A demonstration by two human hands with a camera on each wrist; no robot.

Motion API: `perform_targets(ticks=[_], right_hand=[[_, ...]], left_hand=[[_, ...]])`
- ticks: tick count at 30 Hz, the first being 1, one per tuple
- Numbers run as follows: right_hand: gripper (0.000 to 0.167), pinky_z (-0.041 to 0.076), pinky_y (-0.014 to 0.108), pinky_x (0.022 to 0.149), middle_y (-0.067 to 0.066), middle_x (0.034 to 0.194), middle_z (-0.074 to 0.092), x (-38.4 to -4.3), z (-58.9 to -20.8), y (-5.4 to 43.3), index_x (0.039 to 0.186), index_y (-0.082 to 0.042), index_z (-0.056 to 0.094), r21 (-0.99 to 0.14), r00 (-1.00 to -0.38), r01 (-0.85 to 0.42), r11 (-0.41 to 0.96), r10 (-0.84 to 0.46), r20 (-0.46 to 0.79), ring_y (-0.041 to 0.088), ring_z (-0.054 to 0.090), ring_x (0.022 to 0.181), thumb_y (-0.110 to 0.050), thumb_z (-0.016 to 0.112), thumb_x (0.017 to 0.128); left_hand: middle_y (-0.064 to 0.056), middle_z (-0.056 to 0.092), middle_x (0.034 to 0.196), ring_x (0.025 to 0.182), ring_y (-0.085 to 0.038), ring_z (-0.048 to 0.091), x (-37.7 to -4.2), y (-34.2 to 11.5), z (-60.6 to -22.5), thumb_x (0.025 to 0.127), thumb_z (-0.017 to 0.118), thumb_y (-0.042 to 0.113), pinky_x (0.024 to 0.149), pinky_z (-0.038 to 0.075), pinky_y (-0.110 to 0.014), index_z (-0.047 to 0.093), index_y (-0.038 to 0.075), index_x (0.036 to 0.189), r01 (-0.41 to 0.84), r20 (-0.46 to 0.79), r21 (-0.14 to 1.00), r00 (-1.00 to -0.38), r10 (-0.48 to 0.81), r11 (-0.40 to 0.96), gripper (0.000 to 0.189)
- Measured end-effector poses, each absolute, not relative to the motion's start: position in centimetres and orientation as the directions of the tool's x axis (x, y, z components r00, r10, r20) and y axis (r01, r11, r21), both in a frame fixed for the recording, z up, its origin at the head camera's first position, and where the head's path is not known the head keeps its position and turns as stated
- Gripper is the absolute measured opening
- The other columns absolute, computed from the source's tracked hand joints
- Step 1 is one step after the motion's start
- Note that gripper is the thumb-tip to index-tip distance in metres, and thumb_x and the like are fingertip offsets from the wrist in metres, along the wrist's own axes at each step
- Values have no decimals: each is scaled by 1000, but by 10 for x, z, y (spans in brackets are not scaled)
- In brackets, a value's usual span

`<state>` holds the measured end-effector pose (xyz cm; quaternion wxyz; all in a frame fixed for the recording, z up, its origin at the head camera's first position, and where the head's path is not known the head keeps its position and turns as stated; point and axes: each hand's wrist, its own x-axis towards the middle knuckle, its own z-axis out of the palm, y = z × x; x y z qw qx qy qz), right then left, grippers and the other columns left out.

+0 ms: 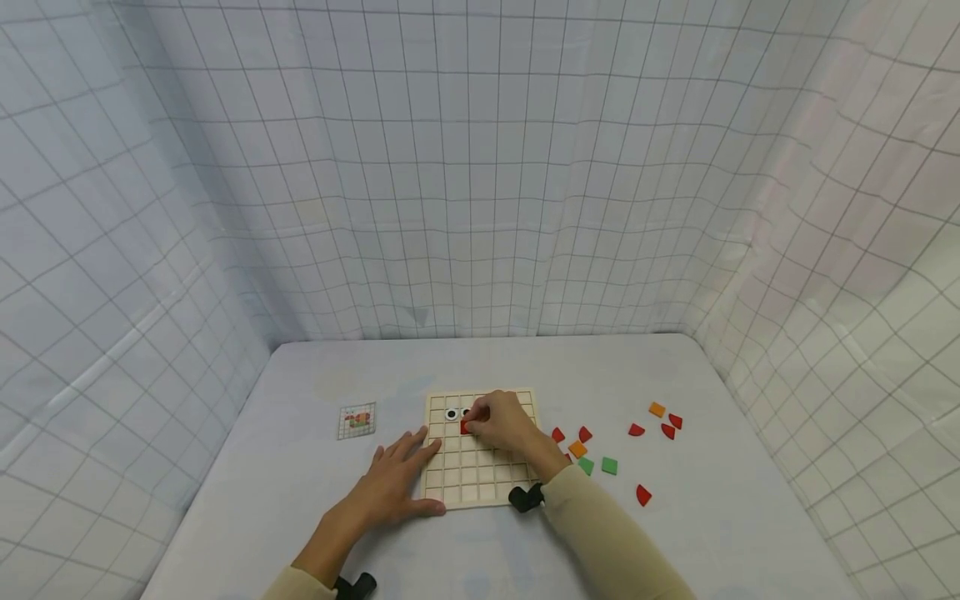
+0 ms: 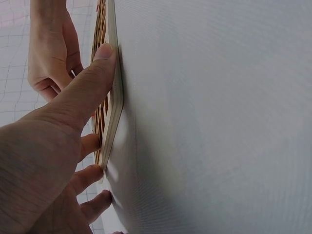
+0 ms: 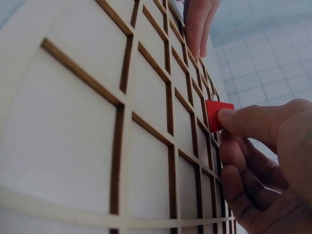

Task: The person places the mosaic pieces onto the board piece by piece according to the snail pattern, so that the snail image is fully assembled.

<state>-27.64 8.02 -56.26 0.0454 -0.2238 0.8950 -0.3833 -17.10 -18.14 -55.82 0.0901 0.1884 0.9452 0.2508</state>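
A wooden grid board [image 1: 468, 477] with square recesses lies on the table, with two white tiles bearing black dots, one an eye tile [image 1: 451, 414], in its upper rows. My right hand [image 1: 501, 419] pinches a red square tile [image 3: 218, 115] between thumb and fingers over the board, just below those tiles. In the right wrist view the tile stands tilted at the grid bars. My left hand [image 1: 396, 482] spreads over the board's left side, its thumb [image 2: 105, 56] on the near rim and its other fingertips along the left edge.
Left of the board lies a small picture card [image 1: 356, 420] with a gridded drawing. On the right are scattered red quarter-round pieces [image 1: 643, 495], orange squares [image 1: 657, 409] and green pieces [image 1: 610, 466]. Gridded white curtains [image 1: 480, 208] enclose the table's back and sides.
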Motion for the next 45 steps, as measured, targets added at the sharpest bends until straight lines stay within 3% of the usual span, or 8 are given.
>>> perform_targets(ticks=[21,45], right_hand=[[14,59,27,80,-5,93,83,-277,-568,76,92,-18,89,-660,-909,-357,661,-409,83,3,65,84,-17,87,106],[8,60,25,81,0,102,81,-270,-556,94,100,-13,91,-600,-876,-444,665,-464,135,6,66,88,-13,86,106]], left_hand=[[-21,35,191,174,-60,33,-170,-182,-560,87,100,58,133,25,-92,52,11,176,318,-65,518,-911,408,794,111],[-21,35,191,175,-58,34,-171,-182,-560,87,100,59,134,24,-91,53,14,176,309,-77,503,-914,398,807,110]])
